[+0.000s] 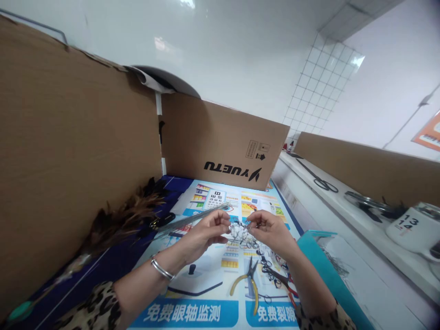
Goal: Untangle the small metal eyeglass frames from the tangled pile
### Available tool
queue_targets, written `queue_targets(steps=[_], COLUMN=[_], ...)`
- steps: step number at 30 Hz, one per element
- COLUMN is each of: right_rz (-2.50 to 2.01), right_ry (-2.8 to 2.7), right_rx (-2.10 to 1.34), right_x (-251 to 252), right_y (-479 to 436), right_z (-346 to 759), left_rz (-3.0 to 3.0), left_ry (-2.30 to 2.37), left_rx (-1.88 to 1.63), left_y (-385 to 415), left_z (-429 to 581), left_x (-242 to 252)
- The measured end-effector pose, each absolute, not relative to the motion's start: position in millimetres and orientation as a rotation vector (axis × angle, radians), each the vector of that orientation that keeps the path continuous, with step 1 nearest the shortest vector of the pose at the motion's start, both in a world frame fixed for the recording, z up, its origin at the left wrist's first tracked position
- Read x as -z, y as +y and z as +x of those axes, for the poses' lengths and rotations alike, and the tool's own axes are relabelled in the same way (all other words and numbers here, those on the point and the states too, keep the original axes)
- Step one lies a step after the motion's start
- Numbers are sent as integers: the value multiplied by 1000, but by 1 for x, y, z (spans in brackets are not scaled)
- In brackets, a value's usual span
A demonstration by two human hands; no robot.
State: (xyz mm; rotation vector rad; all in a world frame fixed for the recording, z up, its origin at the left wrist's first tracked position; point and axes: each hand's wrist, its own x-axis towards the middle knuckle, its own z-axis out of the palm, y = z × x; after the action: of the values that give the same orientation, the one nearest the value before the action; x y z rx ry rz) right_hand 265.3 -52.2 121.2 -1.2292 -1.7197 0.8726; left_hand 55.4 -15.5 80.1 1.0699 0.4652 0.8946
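Observation:
My left hand [209, 228] is held above the table with thumb and fingertips pinched together. Facing it, my right hand [271, 233] pinches in the same way. Between and just below the fingertips lies a tangle of thin wire loops and small dark rings [240, 231]. What each hand holds is too small to make out. Below the hands rest pliers with yellow handles [255, 289], jaws pointing away from me. Partly behind my right forearm is a red-handled tool [280, 276] with dark jaws. A bundle of thin straight wires [192, 220] passes behind my left hand.
Brown feathers [120, 224] lie at the left beside a cardboard panel [79, 137]. Another cardboard panel [223, 137] closes the back. A teal box [312, 250] with thin wires stands at the right. On the white ledge are black-handled scissors [325, 184] and a mug [409, 231].

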Motion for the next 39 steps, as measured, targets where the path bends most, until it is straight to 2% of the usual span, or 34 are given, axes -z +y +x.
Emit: queue_targets(steps=[9,24,39], right_rz=[-1185,-1224,-1200], right_ry=[-1654,-1605,-1591], right_rx=[-997,-1101,-1139], right_x=[-124,-112,-105], right_y=[-38,-15,-12], right_z=[267,253,247], left_rz=[904,666,561], left_ry=[492,238,203], left_rx=[-874,-667,-597], left_y=[1,8,14], left_z=[75,64,66], left_x=[-49,-35,-14])
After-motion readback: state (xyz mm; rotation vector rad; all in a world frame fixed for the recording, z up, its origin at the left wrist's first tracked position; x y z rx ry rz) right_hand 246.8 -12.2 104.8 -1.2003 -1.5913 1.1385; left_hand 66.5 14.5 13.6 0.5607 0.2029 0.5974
